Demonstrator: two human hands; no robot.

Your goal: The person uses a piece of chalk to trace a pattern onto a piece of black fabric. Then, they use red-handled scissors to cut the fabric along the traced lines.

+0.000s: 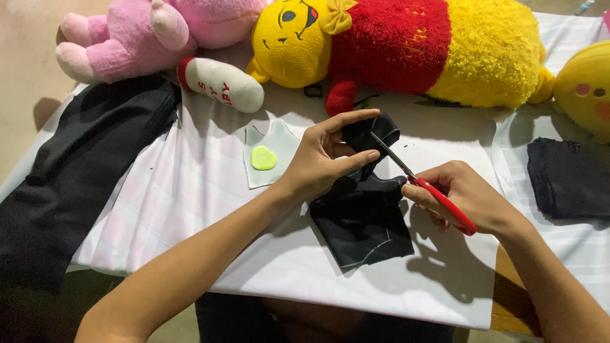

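Table (pixel 508 311): covered by a white cloth (pixel 190 190) with faint pinkish stripes; a bare brown corner shows at the lower right.
Floor (pixel 25 70): pale beige, plain, seen at the upper left; darker and shadowed under the table's near edge.
Back edge: a pink plush (pixel 146 32), a yellow bear in a red top (pixel 406 44), and a round yellow plush (pixel 588 89) at the far right lie in a row.
Left side: dark cloth (pixel 70 178) draped over the table's edge.
Right side: a folded dark piece (pixel 565 178) lies flat.
Light: bright, from above, casting sharp shadows toward the near right.
Walls, windows: out of view.
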